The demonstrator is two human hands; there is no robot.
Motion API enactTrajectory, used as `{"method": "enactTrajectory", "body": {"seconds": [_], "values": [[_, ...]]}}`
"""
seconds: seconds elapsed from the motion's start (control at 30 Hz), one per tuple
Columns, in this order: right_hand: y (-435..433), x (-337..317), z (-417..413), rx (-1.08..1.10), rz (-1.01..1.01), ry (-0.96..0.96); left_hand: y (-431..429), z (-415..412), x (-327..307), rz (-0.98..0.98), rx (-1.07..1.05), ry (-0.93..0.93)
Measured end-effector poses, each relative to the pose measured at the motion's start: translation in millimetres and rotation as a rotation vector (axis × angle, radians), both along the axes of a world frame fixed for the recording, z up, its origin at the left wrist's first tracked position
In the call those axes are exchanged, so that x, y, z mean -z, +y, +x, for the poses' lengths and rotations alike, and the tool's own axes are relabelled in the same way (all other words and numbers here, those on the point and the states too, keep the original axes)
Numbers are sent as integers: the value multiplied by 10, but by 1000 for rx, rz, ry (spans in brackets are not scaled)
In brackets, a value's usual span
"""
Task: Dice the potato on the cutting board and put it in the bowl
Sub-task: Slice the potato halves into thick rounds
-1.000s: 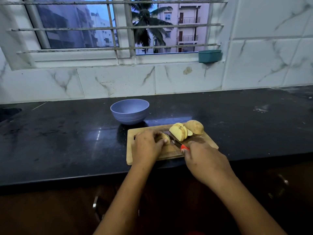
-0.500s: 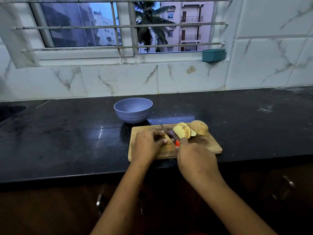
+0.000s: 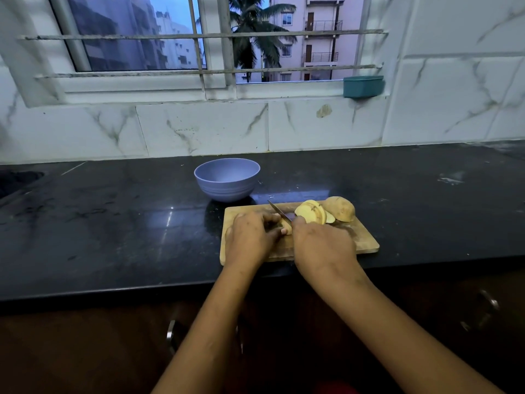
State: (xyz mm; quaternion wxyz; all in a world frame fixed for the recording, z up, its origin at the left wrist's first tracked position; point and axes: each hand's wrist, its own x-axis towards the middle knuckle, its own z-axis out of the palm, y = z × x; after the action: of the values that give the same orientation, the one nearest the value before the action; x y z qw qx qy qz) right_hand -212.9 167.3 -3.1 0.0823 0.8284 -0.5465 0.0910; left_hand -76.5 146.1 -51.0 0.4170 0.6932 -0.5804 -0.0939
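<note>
Wooden cutting board [image 3: 366, 243] flat on the black counter [image 3: 113, 223], close to the near edge. On its left half, the left hand [image 3: 250, 237], palm down, fingers curled over a small pale potato piece [image 3: 287, 227] and pinning it to the wood. Only the right end of that piece visible past the fingertips.

Just to the right, almost touching, the right hand [image 3: 324, 248], wrapped tight round the handle of a knife [image 3: 279, 212], with the handle itself hidden inside the fist. Blade out from the far side of that hand, slanting far and left, its edge down at the potato piece, its tip over the far part of the board. Impossible to tell whether already through the piece or only resting on it.

Further right on the board, a fan of pale yellow potato slices [image 3: 311, 211] leaning against 1 brown, unpeeled potato end [image 3: 341, 209], both near the far edge and touching each other. Bare wood at the near right corner.

Lavender bowl [image 3: 227, 180] upright on the counter, just beyond the board's far left corner and apart from it.

Behind, white marble-patterned wall tiles [image 3: 199, 129] and a barred window [image 3: 136, 38], with a palm tree and apartment blocks outside. Small teal container [image 3: 363, 86] at the right end of the sill. Below the counter, dim brown cabinet fronts with a metal handle [image 3: 172, 331].
</note>
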Motion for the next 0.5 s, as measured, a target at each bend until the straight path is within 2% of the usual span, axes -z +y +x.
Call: {"method": "enactTrajectory", "body": {"seconds": [0.2,0.5], "values": [[-172,-122,75,-28,71,28,27,-28,-17,-36,-5,20],[34,-7,-136,5,160,71,42,-44,-39,-8,-57,8]]}}
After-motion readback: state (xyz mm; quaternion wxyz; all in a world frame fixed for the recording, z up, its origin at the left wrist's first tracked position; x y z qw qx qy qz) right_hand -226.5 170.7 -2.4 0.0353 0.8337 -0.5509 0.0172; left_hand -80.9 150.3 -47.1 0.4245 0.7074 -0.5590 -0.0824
